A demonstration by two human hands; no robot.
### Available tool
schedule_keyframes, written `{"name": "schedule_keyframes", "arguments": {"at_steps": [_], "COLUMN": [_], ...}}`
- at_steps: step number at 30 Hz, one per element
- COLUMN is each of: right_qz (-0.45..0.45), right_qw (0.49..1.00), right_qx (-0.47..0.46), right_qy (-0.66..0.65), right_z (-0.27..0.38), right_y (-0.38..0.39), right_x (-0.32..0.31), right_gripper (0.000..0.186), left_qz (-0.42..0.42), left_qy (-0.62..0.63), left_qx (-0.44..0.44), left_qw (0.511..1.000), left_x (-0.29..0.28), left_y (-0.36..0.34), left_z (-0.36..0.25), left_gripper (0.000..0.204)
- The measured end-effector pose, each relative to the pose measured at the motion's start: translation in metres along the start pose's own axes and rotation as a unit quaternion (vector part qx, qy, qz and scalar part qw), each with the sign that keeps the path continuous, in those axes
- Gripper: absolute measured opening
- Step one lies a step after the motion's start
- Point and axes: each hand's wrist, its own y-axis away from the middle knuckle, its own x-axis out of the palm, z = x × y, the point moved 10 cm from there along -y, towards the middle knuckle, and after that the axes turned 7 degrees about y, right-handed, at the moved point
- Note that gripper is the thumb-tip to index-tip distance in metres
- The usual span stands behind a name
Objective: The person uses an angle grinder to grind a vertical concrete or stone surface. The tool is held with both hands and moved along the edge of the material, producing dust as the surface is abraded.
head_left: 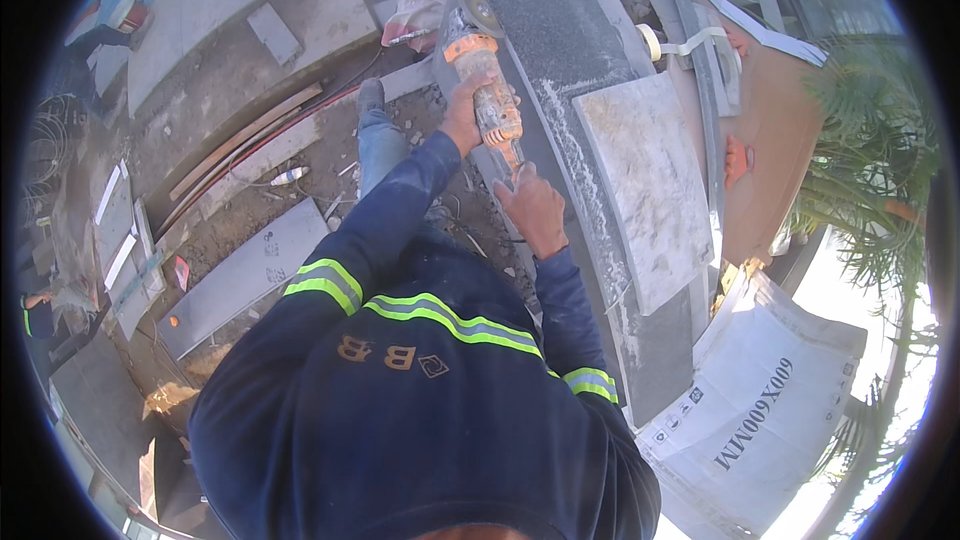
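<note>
My left hand (464, 118) is closed around the orange body of a dusty angle grinder (485, 90). Below it, my right hand (535, 208) grips the rear end of the same tool. The grinder's disc (478, 14) points away from me, at the edge of a long dark stone slab (570, 70) with white dust along it. A pale, rough-faced stone tile (640, 190) lies on that slab, right of my hands. A crumpled pale sack (415, 0) is just left of the disc.
Boards and pipes (255, 155), rubble and a grey tile (240, 280) lie left of me. Brown cardboard (765, 160), a printed white sheet (770, 400) and palm fronds (860, 180) are on the right. Another person (38, 318) is at the far left; a bucket (128, 12) stands upper left.
</note>
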Motion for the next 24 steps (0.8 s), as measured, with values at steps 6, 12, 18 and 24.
{"name": "schedule_keyframes", "arguments": {"at_steps": [6,12,18,24], "right_qz": [0.045,0.050,0.039,0.019], "right_qw": [0.998,0.998,0.998,0.999], "right_qx": [0.028,0.036,0.039,0.029], "right_qy": [-0.025,-0.009,0.000,0.028], "right_z": [0.0000,0.0051,0.0091,0.0069], "right_y": [0.0001,0.0022,0.0003,0.0003], "right_x": [-0.0022,-0.0049,-0.0027,-0.0053], "right_gripper": [0.044,0.044,0.045,0.044], "left_qz": [-0.012,-0.030,-0.025,-0.002], "left_qy": [0.002,-0.005,0.008,0.034], "left_qx": [-0.002,0.004,-0.004,-0.030], "left_qw": [1.000,1.000,1.000,0.999], "left_x": [-0.0023,-0.0006,-0.0043,-0.0030], "left_y": [-0.0007,0.0063,0.0050,-0.0026], "left_z": [0.0027,-0.0015,-0.0027,0.0066], "left_gripper": [0.044,0.044,0.045,0.043]}}
